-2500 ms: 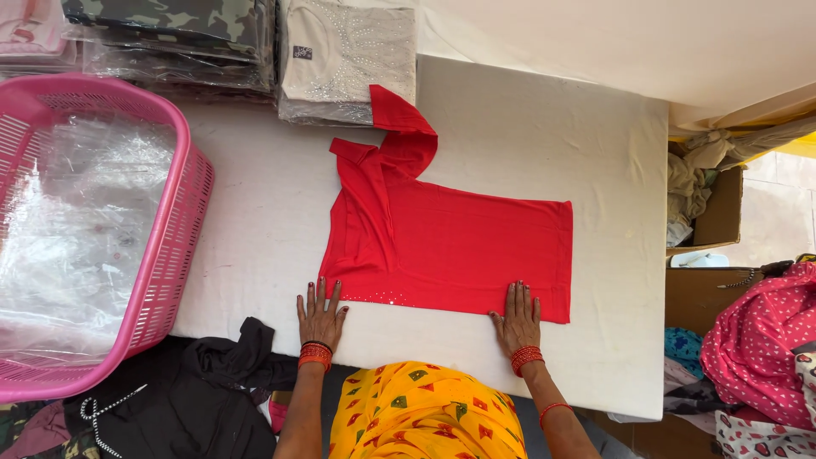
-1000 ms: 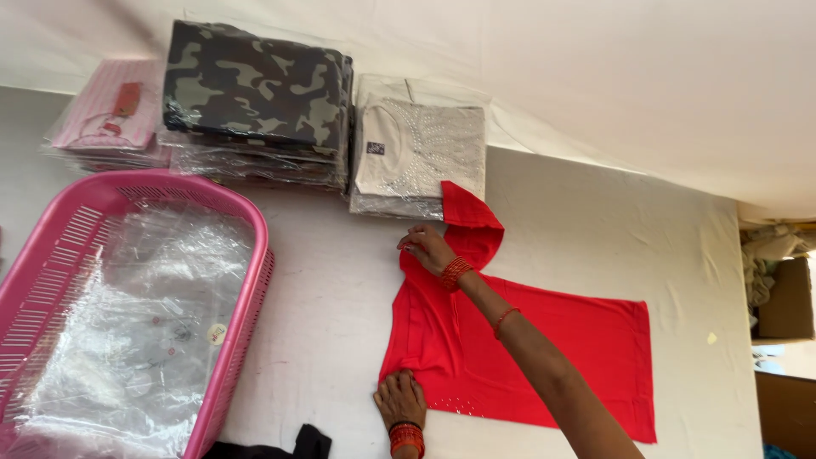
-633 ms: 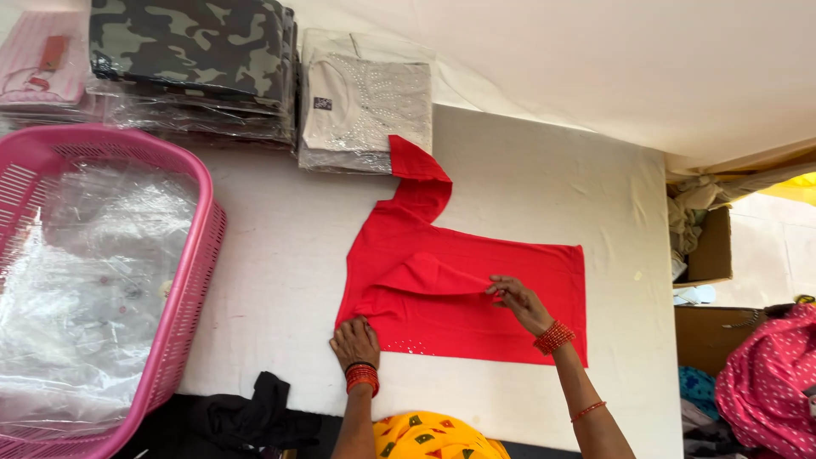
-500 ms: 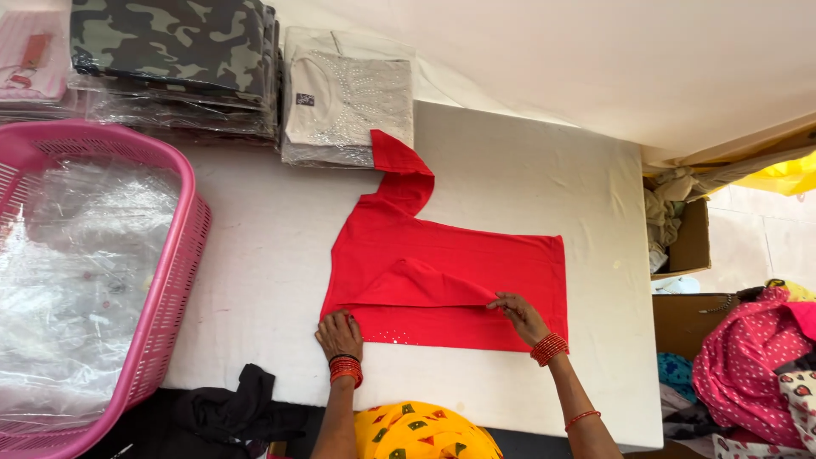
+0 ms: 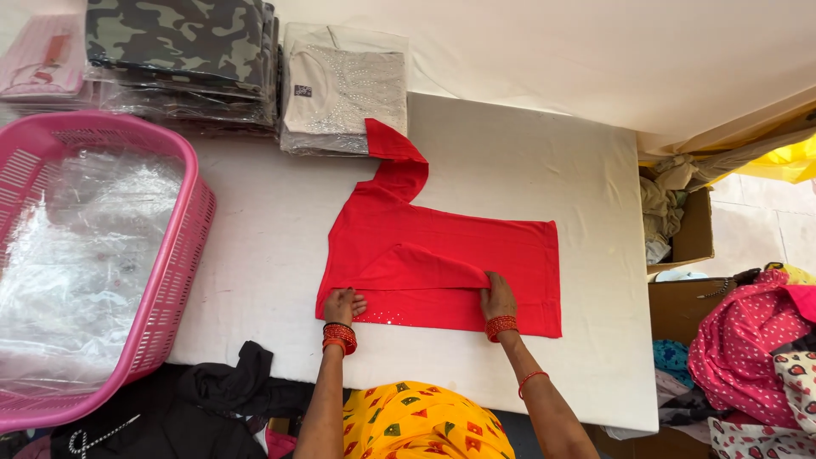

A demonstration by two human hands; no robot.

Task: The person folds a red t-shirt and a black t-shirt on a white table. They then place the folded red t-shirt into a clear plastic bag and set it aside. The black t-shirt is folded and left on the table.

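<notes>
A red shirt [image 5: 476, 246] lies flat on the white table [image 5: 527, 161], one sleeve stretching up toward the far stacks. A fold of its cloth runs across the middle. My left hand [image 5: 342, 305] presses the shirt's near left corner, fingers spread. My right hand [image 5: 497, 297] pinches the end of the folded flap near the shirt's lower middle. Both wrists carry red bangles.
A pink plastic basket [image 5: 174, 280] filled with clear bags sits at the left. Packed camouflage clothes [image 5: 178, 47] and a packed beige top [image 5: 344, 89] are stacked at the far edge. Dark clothing [image 5: 212, 399] lies at the near edge. Cardboard boxes [image 5: 693, 234] and fabric piles stand at right.
My right hand reached to the far sleeve, then drew a fold of red cloth down toward the near edge. My left hand stayed at the near left corner.
</notes>
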